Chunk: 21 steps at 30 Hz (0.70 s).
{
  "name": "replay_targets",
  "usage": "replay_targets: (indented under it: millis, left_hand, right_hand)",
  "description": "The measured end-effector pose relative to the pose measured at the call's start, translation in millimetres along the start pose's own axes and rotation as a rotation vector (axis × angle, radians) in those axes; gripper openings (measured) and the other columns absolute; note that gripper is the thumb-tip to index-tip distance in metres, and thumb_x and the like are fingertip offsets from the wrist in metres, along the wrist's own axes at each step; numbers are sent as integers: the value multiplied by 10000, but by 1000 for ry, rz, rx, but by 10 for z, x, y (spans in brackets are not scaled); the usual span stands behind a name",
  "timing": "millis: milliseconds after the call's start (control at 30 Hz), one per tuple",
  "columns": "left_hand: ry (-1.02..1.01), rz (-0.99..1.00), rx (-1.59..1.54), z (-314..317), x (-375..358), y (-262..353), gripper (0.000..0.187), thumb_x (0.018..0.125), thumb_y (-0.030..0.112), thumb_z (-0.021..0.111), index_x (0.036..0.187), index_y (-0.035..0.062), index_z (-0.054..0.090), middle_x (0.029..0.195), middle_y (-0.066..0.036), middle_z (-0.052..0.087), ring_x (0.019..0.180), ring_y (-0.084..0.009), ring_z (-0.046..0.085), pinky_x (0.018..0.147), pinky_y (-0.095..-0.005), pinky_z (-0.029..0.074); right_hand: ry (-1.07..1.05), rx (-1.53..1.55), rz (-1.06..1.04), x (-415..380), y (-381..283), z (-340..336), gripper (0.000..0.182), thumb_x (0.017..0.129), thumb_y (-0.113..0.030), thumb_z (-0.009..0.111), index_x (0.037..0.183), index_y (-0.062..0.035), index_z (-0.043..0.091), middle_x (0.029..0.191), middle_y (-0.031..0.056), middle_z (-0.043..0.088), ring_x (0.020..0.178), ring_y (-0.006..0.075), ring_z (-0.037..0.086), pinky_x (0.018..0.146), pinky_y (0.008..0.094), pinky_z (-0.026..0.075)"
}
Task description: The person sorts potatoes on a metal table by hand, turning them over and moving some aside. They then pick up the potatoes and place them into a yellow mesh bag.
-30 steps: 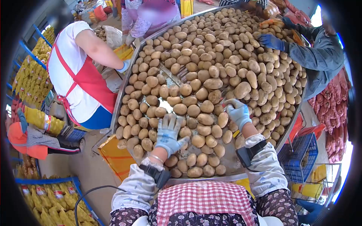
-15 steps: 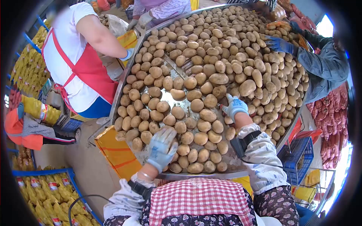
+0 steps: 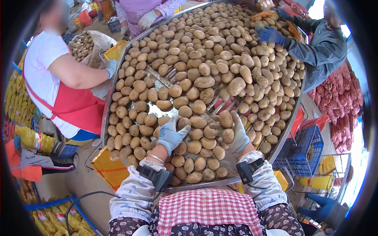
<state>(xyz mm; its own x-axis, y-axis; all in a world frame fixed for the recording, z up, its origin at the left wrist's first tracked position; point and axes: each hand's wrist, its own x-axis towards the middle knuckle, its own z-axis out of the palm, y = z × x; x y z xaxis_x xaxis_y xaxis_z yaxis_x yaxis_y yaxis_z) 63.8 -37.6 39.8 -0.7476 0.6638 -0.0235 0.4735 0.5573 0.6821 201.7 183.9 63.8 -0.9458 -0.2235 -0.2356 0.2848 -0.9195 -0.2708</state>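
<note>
A steel-rimmed sorting table [image 3: 271, 157] carries a broad layer of brown potatoes [image 3: 204, 82]. My left hand [image 3: 172, 135], in a pale blue and white glove, lies at the near left part of the layer, thumb and fingers around a potato [image 3: 184, 123]. Opposite it, my right hand [image 3: 239, 135], in a matching glove, curls against two potatoes, an upper potato [image 3: 226, 118] and a lower potato [image 3: 228, 136], with its fingers partly hidden behind them. Between my hands several potatoes lie close together. Metal rollers [image 3: 224, 105] show in a gap beyond my right hand.
A person in a red apron [image 3: 80, 106] stands at the left edge; another in purple [image 3: 138, 15] is at the far side. At the right, a co-worker's blue glove [image 3: 271, 35] rests on the potatoes. Blue crates [image 3: 301, 151] and red net sacks [image 3: 340, 102] stand at the right.
My right hand has drawn back toward me and now curls against two potatoes. My left hand has moved up and right onto a potato. The view has shifted to the right.
</note>
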Motion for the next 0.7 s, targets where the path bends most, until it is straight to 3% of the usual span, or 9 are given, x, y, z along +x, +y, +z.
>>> replay_targets:
  millis: [67,100,133,200,333,400,533,633,700]
  left_hand:
    - [101,39,-458,35,-92,214,546,817,380,679,1193,5,549,1062,-214,631,953,-355,623,873,-409,485]
    - [87,185,-498,75,-123,349,464,850,200,670,1243,5,516,1101,-176,615,980,-310,608,882,-382,478]
    - [112,410,-365,104,-122,441,468,873,193,623,1281,6,490,1185,-195,575,1088,-335,553,966,-392,424]
    - [201,425,-239,230,-110,382,549,862,254,613,1328,14,451,1301,-203,494,1220,-369,446,1061,-434,317]
    - [144,316,245,14,-623,-44,650,835,337,602,1384,51,404,1414,-208,379,1317,-402,328,1115,-493,208]
    - [-83,338,418,-69,-928,-284,728,808,407,595,1423,95,364,1482,-186,288,1384,-402,215,1136,-529,122]
    - [-29,221,428,-60,-841,-466,746,802,441,581,1436,121,351,1509,-163,254,1402,-399,177,1140,-540,102]
    - [104,131,561,-95,-413,-452,752,800,426,598,1439,120,345,1508,-190,238,1404,-402,162,1139,-534,90]
    - [138,153,533,7,-344,-489,736,803,418,598,1430,117,357,1507,-195,238,1404,-397,167,1140,-528,94]
  right_hand:
    - [137,66,-42,-13,204,19,657,888,-581,472,1266,-44,504,1185,157,599,1043,319,612,820,426,557]
    - [93,218,-63,-3,283,-16,671,888,-587,467,1276,-41,491,1198,171,590,1069,322,600,825,430,554]
    - [49,369,-83,32,356,-69,684,887,-594,461,1285,-38,478,1211,185,581,1095,325,587,831,435,551]
    - [299,289,-254,153,453,-94,744,867,-642,443,1329,-59,442,1276,208,532,1118,354,567,839,448,546]
    - [189,208,-153,60,495,181,841,833,-714,403,1383,-78,396,1373,190,456,1172,388,521,907,431,506]
    - [118,226,-178,12,508,71,811,839,-692,453,1299,-25,460,1288,253,496,1153,405,521,1000,481,442]
    - [181,141,-345,-191,433,-323,818,840,-700,444,1270,-6,477,1187,194,570,1046,342,588,912,460,494]
    - [403,-156,-526,-534,251,-291,718,843,-650,517,1223,-41,533,1098,135,610,932,268,620,824,403,512]
    - [910,-1007,-589,-722,173,-341,453,886,-438,586,1121,-52,615,1150,113,595,1063,258,578,873,362,488]
